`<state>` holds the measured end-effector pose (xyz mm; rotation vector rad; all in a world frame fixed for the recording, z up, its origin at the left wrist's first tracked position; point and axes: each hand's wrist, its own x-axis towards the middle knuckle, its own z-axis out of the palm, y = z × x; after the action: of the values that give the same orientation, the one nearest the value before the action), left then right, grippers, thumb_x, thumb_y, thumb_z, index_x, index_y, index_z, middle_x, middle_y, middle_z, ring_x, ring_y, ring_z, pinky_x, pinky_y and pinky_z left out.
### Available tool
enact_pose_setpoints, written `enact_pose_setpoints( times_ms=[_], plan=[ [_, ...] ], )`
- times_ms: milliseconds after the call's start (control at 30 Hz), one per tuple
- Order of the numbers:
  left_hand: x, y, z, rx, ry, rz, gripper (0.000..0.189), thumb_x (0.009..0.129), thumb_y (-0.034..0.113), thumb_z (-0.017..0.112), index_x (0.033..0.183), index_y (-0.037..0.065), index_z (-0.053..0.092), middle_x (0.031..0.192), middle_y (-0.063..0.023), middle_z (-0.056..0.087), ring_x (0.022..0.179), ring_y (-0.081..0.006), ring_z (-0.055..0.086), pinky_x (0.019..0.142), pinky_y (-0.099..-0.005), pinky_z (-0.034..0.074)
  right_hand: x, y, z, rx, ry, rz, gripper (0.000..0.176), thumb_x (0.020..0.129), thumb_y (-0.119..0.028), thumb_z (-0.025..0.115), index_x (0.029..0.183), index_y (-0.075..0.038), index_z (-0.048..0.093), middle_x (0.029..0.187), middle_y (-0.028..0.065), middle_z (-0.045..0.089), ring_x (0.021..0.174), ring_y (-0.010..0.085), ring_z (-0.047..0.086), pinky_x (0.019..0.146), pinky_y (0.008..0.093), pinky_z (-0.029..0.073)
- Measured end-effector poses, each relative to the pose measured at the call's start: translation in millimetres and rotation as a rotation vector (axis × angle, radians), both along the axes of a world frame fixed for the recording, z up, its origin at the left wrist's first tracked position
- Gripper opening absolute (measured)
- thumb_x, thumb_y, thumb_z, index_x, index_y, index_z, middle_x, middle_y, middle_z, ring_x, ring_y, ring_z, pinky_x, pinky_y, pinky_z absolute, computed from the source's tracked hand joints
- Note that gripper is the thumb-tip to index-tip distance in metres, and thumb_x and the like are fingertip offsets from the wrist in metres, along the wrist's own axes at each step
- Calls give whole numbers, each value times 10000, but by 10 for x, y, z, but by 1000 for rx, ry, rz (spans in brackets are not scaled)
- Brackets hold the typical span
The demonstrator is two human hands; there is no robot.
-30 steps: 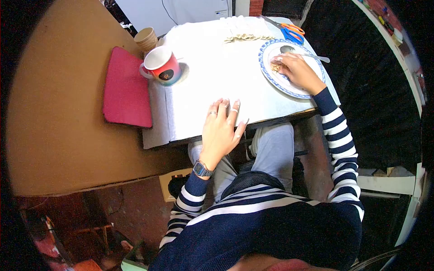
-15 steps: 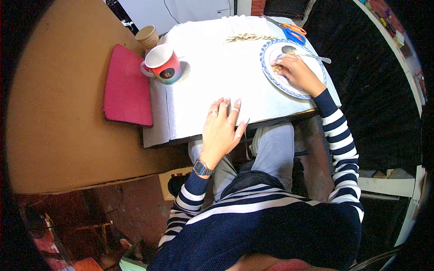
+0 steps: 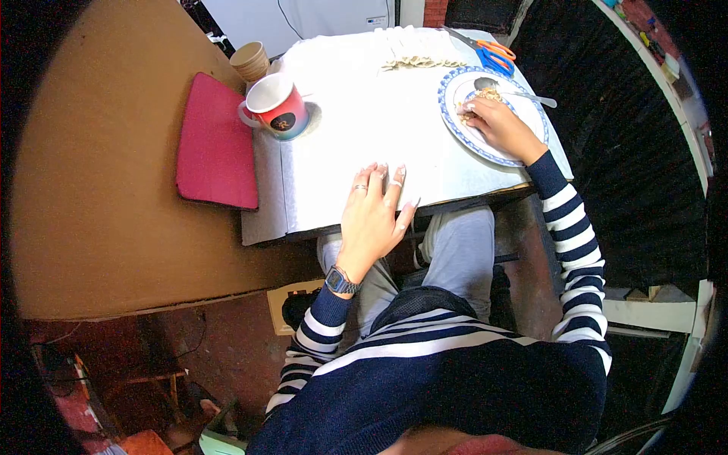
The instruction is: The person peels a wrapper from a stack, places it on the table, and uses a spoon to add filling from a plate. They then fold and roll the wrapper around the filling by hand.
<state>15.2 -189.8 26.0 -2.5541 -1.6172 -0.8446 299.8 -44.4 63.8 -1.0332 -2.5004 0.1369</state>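
My left hand lies flat on the white table covering near its front edge, fingers stretched and holding nothing. On the right, my right hand reaches over a white plate with a blue patterned rim. Its fingers are bent and pressed together at some light-brown, grainy food on the plate; what lies between the fingertips is hidden. More of the grainy food shows beyond the knuckles. A metal spoon rests across the plate, its handle sticking out over the right rim.
A red-and-blue mug stands at the left of the covering, beside a beige ridged cup. A magenta flat pad lies left of them on a brown surface. Scissors with orange and blue handles and a ruffled white cloth lie at the back.
My right fingers have shifted slightly on the plate, and more of the grainy food shows beyond the knuckles. My left hand stays in place.
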Motion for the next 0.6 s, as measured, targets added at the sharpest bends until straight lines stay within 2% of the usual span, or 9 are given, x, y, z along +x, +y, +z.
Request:
enact_pose_setpoints(
  times_ms=[100,200,300,333,433,467,567,600],
  plan=[
    [4,4,3,0,4,1,527,906,350,593,1329,39,550,1270,-245,538,1229,-415,472,1040,-464,403,17,-5,-12,21,-17,-4,191,878,-101,634,1026,18,608,992,201,648,970,376,615,874,415,488],
    [-3,8,-4,1,-1,-2,524,904,349,598,1326,41,553,1264,-244,541,1226,-414,473,1038,-463,405,5,-83,86,14,25,13,208,889,-104,631,1061,11,619,982,187,657,946,337,641,857,384,505],
    [-8,2,-18,11,-11,-5,527,902,349,603,1327,42,551,1255,-241,543,1223,-414,476,1038,-463,406,30,-72,215,-219,262,-121,259,883,-90,652,1127,-5,628,1038,158,677,964,236,668,867,320,518],
    [-9,3,-25,17,-9,-5,531,901,349,605,1330,43,547,1253,-240,544,1222,-413,477,1039,-463,405,65,-3,154,-283,387,-175,313,889,-75,664,1189,2,615,1118,113,682,1007,152,655,891,279,522],
    [-6,8,-30,29,-21,-6,538,897,348,611,1320,24,535,1248,-235,544,1219,-409,481,1045,-460,399,82,49,152,-424,735,-156,324,904,-88,672,1202,19,605,1163,103,670,1033,139,642,901,267,524],
    [-5,11,-30,33,-27,-5,540,895,348,614,1313,15,531,1247,-233,545,1218,-408,482,1048,-459,397,102,62,140,-430,759,-165,329,917,-101,667,1211,28,599,1147,98,663,1019,150,645,897,273,532],
    [-12,27,-50,24,-67,-15,537,888,343,622,1279,-11,521,1248,-227,544,1216,-402,485,1053,-454,392,118,33,156,-765,964,-308,344,955,-68,602,1273,47,538,1190,123,631,1069,164,630,975,317,520],
    [-13,24,-49,27,-68,-15,532,886,340,625,1270,-14,521,1245,-225,545,1216,-402,485,1053,-454,391,119,26,151,-846,1070,-286,338,956,-62,596,1267,55,538,1180,130,628,1055,185,633,980,335,523]
  ],
)
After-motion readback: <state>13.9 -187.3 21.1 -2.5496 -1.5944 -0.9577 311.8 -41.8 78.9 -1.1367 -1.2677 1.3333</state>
